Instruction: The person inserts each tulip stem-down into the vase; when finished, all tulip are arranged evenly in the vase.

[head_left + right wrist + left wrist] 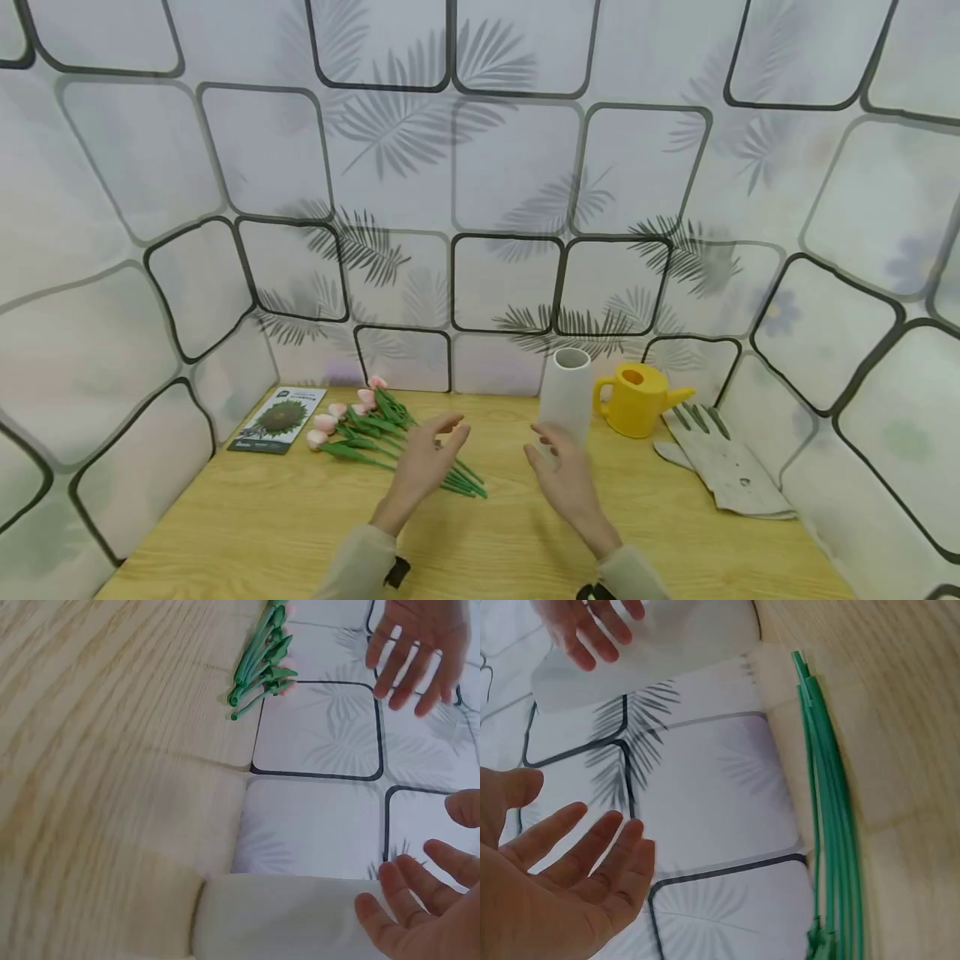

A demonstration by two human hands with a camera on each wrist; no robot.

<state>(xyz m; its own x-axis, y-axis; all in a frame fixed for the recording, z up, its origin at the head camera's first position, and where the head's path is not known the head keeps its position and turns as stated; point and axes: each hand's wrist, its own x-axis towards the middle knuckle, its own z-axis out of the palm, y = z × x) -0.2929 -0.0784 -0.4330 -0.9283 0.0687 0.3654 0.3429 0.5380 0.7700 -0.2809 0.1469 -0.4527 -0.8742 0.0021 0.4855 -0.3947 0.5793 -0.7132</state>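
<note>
My left hand (426, 458) hovers over the stems of several pink tulips (367, 425), its fingers relaxed and holding nothing. In the left wrist view the green stems (832, 802) lie on the table beside that hand. My right hand (564, 479) is in front of a white vase (566, 392), fingers loosely spread and nothing in them. The right wrist view has the vase (285, 915) close to those fingers; whether they touch it I cannot tell. The vase stands upright, its lower part partly hidden by the hand in the head view.
A yellow watering can (637, 400) stands right of the vase. Beyond it lie white gloves (723, 467) and a hand fork whose tines (701, 421) show. A seed packet with a sunflower picture (277, 419) lies at the far left. Patterned fabric walls (510, 283) enclose the wooden table (262, 533).
</note>
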